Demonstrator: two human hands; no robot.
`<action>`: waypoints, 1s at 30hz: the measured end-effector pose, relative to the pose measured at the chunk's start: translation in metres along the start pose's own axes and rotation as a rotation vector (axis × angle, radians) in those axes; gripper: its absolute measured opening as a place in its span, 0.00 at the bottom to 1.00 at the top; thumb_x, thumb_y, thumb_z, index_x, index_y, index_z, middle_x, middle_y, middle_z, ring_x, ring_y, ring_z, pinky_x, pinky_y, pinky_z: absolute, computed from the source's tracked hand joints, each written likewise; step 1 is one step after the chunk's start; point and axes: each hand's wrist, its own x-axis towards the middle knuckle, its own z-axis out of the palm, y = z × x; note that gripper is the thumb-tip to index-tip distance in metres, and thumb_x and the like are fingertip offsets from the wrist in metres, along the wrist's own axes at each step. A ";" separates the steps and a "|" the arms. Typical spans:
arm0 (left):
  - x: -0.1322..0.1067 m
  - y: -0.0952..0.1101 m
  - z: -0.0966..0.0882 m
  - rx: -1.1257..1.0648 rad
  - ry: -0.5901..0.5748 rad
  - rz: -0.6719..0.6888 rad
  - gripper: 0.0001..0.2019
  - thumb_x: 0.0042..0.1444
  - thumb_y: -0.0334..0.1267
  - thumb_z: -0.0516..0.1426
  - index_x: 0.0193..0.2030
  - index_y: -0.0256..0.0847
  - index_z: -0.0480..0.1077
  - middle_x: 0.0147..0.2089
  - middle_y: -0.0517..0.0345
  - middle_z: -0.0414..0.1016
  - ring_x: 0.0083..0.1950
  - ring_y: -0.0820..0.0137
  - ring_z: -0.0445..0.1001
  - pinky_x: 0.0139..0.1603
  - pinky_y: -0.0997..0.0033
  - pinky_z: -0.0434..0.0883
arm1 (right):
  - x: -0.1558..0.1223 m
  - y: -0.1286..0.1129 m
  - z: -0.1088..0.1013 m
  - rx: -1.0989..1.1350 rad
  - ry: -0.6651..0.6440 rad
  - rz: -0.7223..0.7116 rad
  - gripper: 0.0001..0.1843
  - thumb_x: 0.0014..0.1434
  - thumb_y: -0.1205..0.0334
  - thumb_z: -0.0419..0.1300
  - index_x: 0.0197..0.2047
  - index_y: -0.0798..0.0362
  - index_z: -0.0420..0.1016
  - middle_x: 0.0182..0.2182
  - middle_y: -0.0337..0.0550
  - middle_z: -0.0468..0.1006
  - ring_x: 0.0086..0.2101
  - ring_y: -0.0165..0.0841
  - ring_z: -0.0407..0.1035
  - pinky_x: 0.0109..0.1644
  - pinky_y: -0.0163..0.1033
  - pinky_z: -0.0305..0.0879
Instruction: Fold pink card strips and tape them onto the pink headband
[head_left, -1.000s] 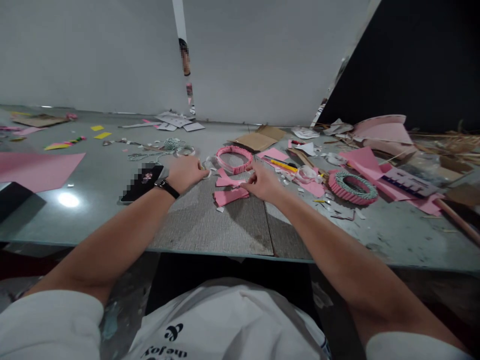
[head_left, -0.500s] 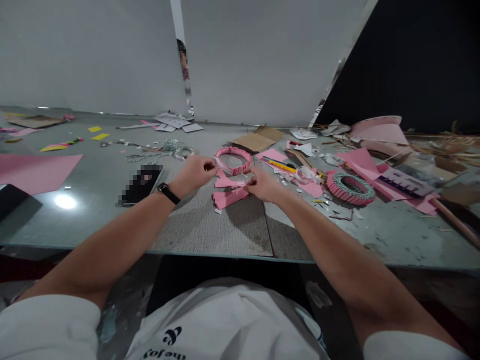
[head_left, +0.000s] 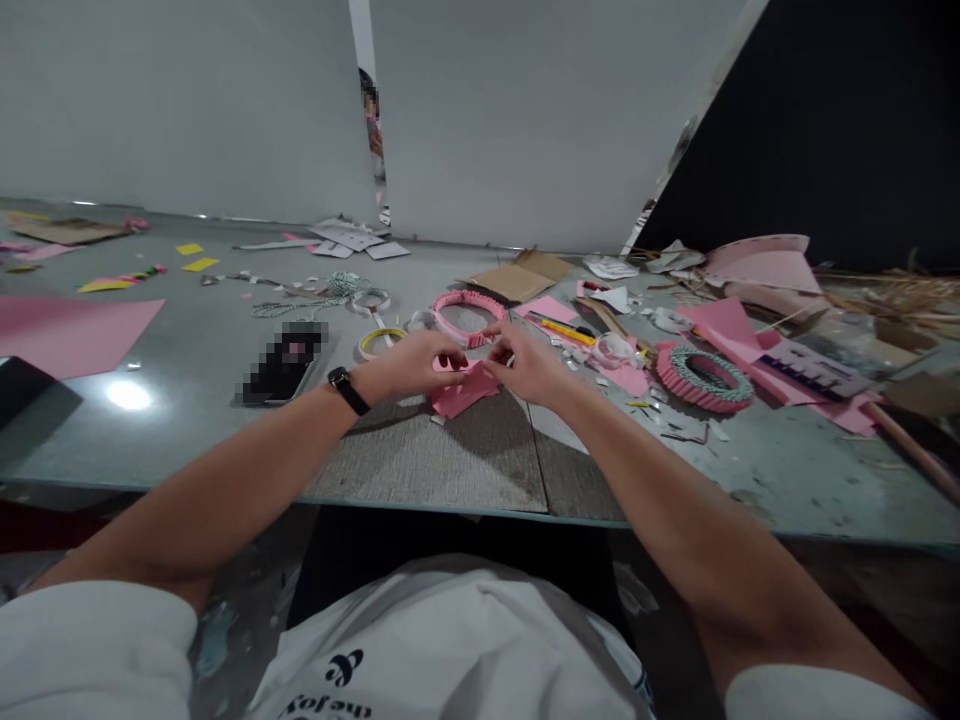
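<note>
left hand: fingertips on pink paper piece, pinch unclear | right hand: fingers together, just beside it | beyond grip: pleated pink paper ring

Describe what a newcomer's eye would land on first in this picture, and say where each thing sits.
The left hand and right hand meet at the table's centre over a pink paper piece. Just beyond them lies a pleated pink paper ring, while a larger pleated pink ring with a grey-green band stands out to the right. A big pink paper sheet lies flat at the far left.
</note>
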 end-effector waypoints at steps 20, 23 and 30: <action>0.000 -0.002 0.007 -0.235 -0.006 -0.079 0.08 0.58 0.29 0.62 0.42 0.42 0.82 0.39 0.56 0.85 0.40 0.66 0.78 0.49 0.63 0.73 | 0.004 0.006 0.012 0.243 0.117 -0.008 0.25 0.65 0.58 0.69 0.63 0.47 0.70 0.38 0.40 0.82 0.39 0.39 0.78 0.49 0.48 0.75; 0.000 -0.002 0.006 -0.231 -0.014 -0.080 0.09 0.57 0.29 0.63 0.43 0.41 0.83 0.40 0.56 0.86 0.40 0.65 0.78 0.49 0.63 0.73 | 0.003 0.006 0.012 0.255 0.094 -0.043 0.28 0.64 0.59 0.70 0.64 0.47 0.70 0.41 0.42 0.83 0.41 0.40 0.79 0.51 0.50 0.76; -0.001 0.000 0.005 -0.246 -0.024 -0.126 0.08 0.57 0.32 0.63 0.41 0.41 0.83 0.39 0.55 0.86 0.38 0.65 0.79 0.45 0.64 0.72 | 0.002 0.002 0.009 0.304 -0.018 0.094 0.30 0.65 0.61 0.72 0.67 0.46 0.71 0.34 0.38 0.82 0.34 0.39 0.78 0.42 0.47 0.74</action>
